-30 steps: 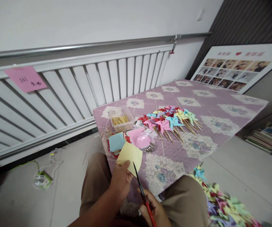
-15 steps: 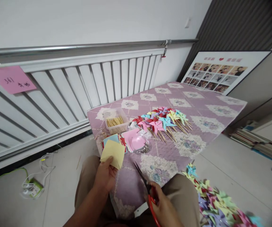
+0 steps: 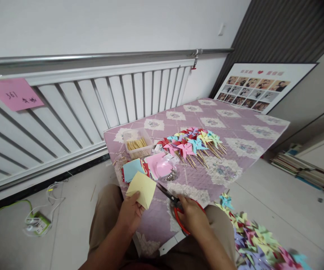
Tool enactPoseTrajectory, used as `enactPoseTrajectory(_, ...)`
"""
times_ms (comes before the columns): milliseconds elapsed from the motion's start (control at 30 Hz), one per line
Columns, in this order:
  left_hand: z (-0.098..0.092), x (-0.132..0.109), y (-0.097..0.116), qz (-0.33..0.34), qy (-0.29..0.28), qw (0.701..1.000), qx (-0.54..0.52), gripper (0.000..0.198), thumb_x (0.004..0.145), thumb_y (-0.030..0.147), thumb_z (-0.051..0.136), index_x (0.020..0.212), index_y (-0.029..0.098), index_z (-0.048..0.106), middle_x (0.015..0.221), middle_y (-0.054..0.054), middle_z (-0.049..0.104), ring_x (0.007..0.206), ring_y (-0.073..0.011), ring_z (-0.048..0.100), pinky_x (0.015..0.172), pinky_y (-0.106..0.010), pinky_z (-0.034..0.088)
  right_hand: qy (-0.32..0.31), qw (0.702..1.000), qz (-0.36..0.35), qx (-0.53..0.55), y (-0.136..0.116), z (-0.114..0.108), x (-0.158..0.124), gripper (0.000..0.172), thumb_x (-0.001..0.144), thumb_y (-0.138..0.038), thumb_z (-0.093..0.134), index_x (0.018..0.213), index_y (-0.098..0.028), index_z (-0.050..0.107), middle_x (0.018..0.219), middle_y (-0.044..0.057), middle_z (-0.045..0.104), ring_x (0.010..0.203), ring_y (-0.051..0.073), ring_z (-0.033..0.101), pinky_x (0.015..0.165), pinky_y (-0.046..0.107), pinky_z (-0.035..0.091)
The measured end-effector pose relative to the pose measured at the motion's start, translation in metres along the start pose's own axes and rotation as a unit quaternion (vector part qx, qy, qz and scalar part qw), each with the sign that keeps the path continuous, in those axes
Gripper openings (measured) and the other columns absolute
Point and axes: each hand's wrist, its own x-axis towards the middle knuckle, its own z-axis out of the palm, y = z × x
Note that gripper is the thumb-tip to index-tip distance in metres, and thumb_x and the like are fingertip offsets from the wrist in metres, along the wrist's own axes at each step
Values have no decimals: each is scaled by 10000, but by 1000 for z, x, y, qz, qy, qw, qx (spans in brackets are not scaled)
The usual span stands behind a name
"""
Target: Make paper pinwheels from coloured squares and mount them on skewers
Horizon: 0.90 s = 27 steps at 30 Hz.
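pinching yellow paper [image 3: 145,185], the left hand [image 3: 131,211] points forward while the right hand [image 3: 192,215] grips slanted scissors [image 3: 174,199].

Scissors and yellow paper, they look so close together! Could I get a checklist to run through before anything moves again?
1. Yellow paper held by the left grip: ok, thumb on top.
2. Scissors held by the right grip: ok, around the red handles.
3. Left fingers away from the blades: ok, visibly apart.
4. Blade tips clear of the paper: cannot tell; they appear right by its corner.
5. Paper pinwheels on the table out of the blades' way: ok, they lie farther back.
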Motion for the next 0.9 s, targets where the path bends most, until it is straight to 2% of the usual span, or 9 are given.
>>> enactPoseTrajectory(200,2,-3,-4,-17,6,1000,6,240,811,36,582,1031,131,592,871,-68,732,669,-142,704,576,-223,560,-39,999,19,-29,-14,4,7,487,812,-168,569,1290,-80,552,1129,175,692,1061,276,641,933,345,473)
enactPoseTrajectory(333,2,-4,-8,-16,3,1000,3,251,802,37,591,1034,132,590,895,-72,734,700,-152,709,600,-243,569,-27,997,35,-57,-15,5,7,483,797,-152,591,1280,-148,576,1090,151,698,1029,283,641,894,347,474)
enactPoseTrajectory(433,1,-2,-10,-19,-2,1000,-1,236,812,57,592,1034,139,585,921,-76,734,718,-151,708,627,-252,572,7,998,37,-42,-11,4,5,451,768,-145,612,1215,-205,617,1102,130,689,1032,294,624,894,370,466)
enactPoseTrajectory(500,0,-1,-11,-26,-11,1000,2,236,816,78,599,1045,139,585,934,-86,734,726,-156,708,636,-255,569,48,998,35,15,-9,4,3,364,779,-170,594,1139,-201,638,1096,128,685,1028,294,619,907,392,460)
enactPoseTrajectory(600,-2,1,-12,-31,-29,999,0,248,809,99,616,1053,133,583,944,-98,732,745,-164,708,645,-258,563,80,977,46,194,-13,8,-2,247,824,-299,579,1035,-175,619,960,112,694,904,269,646,845,388,490)
enactPoseTrajectory(700,-2,2,-11,-24,-33,999,-7,237,802,103,617,1033,137,582,902,-79,730,712,-154,699,618,-250,552,21,906,94,412,-31,18,-5,290,869,-462,532,984,-197,567,776,38,666,709,216,643,658,325,516)
enactPoseTrajectory(767,-2,3,-10,-23,-37,999,-6,217,801,108,615,1013,141,585,881,-69,729,692,-149,693,605,-243,544,2,859,113,499,-49,29,-3,311,890,-490,486,1009,-207,538,716,7,640,658,200,631,584,298,504)
enactPoseTrajectory(800,-2,4,-10,-25,-44,999,-4,213,799,113,617,1009,140,587,882,-69,729,694,-148,693,609,-242,543,22,858,107,502,-57,35,-2,301,888,-476,492,1012,-204,534,706,2,629,653,197,624,588,299,506)
enactPoseTrajectory(900,-3,9,-10,-29,-65,997,10,223,789,133,628,1009,139,593,883,-78,735,699,-155,694,624,-248,540,99,886,66,449,-75,56,2,223,878,-398,524,965,-193,546,780,27,628,736,203,616,714,337,519)
